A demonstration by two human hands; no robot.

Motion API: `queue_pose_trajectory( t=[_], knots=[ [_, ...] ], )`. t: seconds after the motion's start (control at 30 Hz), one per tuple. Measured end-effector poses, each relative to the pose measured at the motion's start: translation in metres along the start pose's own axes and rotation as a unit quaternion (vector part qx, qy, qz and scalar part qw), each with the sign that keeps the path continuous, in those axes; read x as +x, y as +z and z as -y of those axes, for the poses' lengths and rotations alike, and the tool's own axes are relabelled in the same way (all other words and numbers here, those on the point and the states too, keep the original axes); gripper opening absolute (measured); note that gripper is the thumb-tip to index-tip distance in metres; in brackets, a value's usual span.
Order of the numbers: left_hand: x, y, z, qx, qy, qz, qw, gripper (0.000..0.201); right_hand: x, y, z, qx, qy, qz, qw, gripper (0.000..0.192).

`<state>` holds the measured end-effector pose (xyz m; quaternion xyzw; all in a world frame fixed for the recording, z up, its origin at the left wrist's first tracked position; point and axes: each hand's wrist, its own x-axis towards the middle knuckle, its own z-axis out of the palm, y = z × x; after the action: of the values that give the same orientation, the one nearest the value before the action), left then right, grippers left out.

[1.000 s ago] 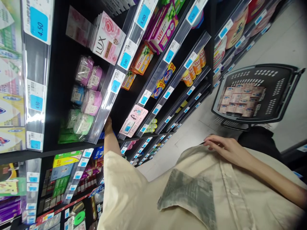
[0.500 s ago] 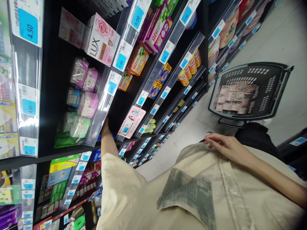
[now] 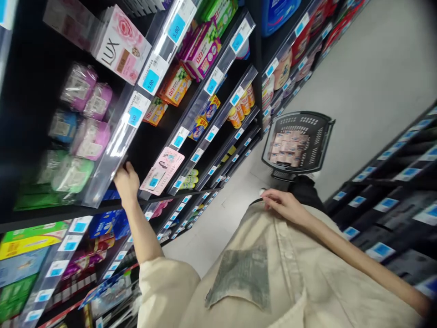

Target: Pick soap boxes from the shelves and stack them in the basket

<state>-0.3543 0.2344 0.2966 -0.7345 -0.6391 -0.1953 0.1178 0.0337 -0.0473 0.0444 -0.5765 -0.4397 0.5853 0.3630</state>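
My left hand (image 3: 127,183) is at the front edge of a dark shelf, beside the clear price rail. Its fingers are bent, with the tips partly hidden against the shelf; whatever they hold cannot be made out. Past it on the shelf are wrapped purple, blue and green packs (image 3: 91,139) and white and pink LUX soap boxes (image 3: 123,45). My right hand (image 3: 282,205) hangs in front of my beige shirt (image 3: 293,255), fingers loosely bent and apart, holding nothing. A dark shopping basket (image 3: 316,141) stands on the floor with several pink boxes (image 3: 288,148) inside.
Orange soap packs (image 3: 179,84), purple packs (image 3: 204,48) and yellow-orange bottles (image 3: 242,107) sit further along the left shelving. A pink sign (image 3: 164,169) sticks out from the rail near my left hand. Another shelf unit (image 3: 392,214) runs along the right side.
My left hand has drawn back from inside the shelf, so its back and bent fingers show. The view has shifted right, bringing the right-hand shelving in. My right hand keeps its pose.
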Motion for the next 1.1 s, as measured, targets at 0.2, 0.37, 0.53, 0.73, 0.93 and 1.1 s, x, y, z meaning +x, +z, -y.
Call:
queue_pose_trajectory(
  t=[0.2,0.37,0.53,0.73,0.93,1.1],
  knots=[
    [-0.162,0.07,-0.053,-0.046,0.092,0.141,0.985,0.041,-0.001,0.008,-0.017,0.0,0.021,0.009,1.0,0.031],
    [-0.297,0.144,-0.144,0.024,0.129,0.624,0.77,0.039,0.005,0.011,-0.034,0.002,0.009,-0.027,1.0,0.024],
    [-0.325,0.17,-0.17,-0.009,0.116,0.641,0.759,0.042,0.012,0.007,-0.049,0.017,0.018,-0.047,0.999,0.018],
    [-0.284,0.203,-0.196,-0.035,0.134,0.602,0.786,0.05,0.017,-0.006,-0.053,0.012,0.047,-0.033,0.998,0.019],
    [-0.253,0.224,-0.265,-0.069,0.226,0.604,0.761,0.044,0.023,-0.034,-0.055,0.01,0.048,-0.067,0.997,0.021],
    [-0.255,0.238,-0.315,-0.065,0.284,0.633,0.717,0.042,0.02,-0.07,-0.074,0.032,0.082,-0.139,0.986,0.021]
  ],
)
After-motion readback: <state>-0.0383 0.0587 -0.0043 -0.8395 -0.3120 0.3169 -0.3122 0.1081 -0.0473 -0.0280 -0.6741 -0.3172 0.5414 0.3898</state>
